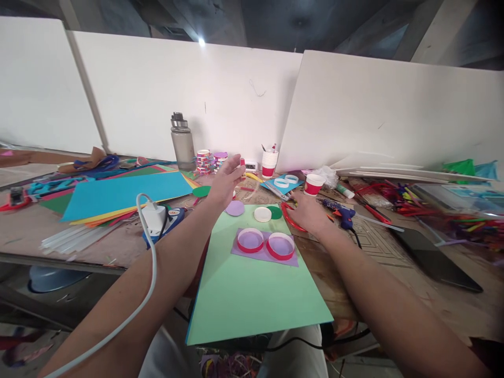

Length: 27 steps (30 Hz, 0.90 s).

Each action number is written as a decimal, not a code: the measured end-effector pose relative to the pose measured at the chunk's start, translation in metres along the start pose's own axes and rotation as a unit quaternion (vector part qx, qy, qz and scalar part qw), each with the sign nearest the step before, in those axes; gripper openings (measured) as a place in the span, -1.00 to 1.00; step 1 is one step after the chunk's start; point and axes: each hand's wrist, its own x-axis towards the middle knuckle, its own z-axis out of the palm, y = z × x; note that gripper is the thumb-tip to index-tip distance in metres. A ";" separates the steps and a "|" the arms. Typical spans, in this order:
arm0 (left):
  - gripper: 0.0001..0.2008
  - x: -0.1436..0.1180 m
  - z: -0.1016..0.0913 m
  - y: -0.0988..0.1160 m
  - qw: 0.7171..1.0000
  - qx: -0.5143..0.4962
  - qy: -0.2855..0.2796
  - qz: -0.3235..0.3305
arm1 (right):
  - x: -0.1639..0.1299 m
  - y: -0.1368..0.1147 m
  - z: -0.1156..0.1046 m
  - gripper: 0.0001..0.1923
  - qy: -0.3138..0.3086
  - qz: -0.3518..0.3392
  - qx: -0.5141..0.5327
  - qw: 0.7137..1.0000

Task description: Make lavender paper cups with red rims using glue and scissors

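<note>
Scissors [292,219], red-handled, under right hand [311,212], fingers curled onto loops; stiff, light, sharp-bladed, best taken by handles. Small red piece [242,163] pinched in raised left hand [228,181], beyond green sheet [252,294].

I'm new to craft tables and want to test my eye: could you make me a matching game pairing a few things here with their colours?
Things:
1. water bottle
2. glue gun
3. big sheet under the two rings
4. paper circle near the left hand

Colours:
A. light green
B. purple
C. grey
D. blue

Pairs: 1-C, 2-D, 3-A, 4-B
</note>
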 end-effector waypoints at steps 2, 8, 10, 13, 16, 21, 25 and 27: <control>-0.59 0.000 0.002 -0.001 1.000 -0.004 -0.014 -0.012 | 0.002 0.001 0.001 -0.55 -0.011 0.018 0.001 1.000; -0.62 -0.006 0.007 0.001 0.994 -0.018 -0.075 -0.074 | 0.007 0.004 0.010 -0.60 -0.040 0.005 -0.029 0.999; -0.65 -0.009 0.008 0.002 0.991 -0.020 -0.098 -0.085 | 0.007 0.005 0.011 -0.68 -0.046 -0.007 -0.036 0.998; -0.66 -0.011 0.009 0.001 0.988 -0.016 -0.121 -0.097 | 0.006 0.004 0.009 -0.71 0.015 -0.042 -0.028 0.999; -0.59 -0.012 0.009 -0.004 0.984 0.005 -0.155 -0.083 | 0.004 -0.002 0.004 -0.73 0.147 -0.113 0.092 0.978; -0.48 -0.020 0.016 -0.007 0.971 0.062 -0.223 -0.052 | -0.004 -0.017 -0.003 -0.72 0.208 -0.218 0.258 0.918; -0.46 -0.027 0.022 -0.004 0.963 0.095 -0.241 -0.069 | -0.005 -0.020 -0.004 -0.88 0.195 -0.213 0.261 0.921; -0.46 -0.029 0.024 -0.003 0.962 0.101 -0.243 -0.074 | -0.006 -0.020 -0.006 -0.87 0.183 -0.209 0.273 0.921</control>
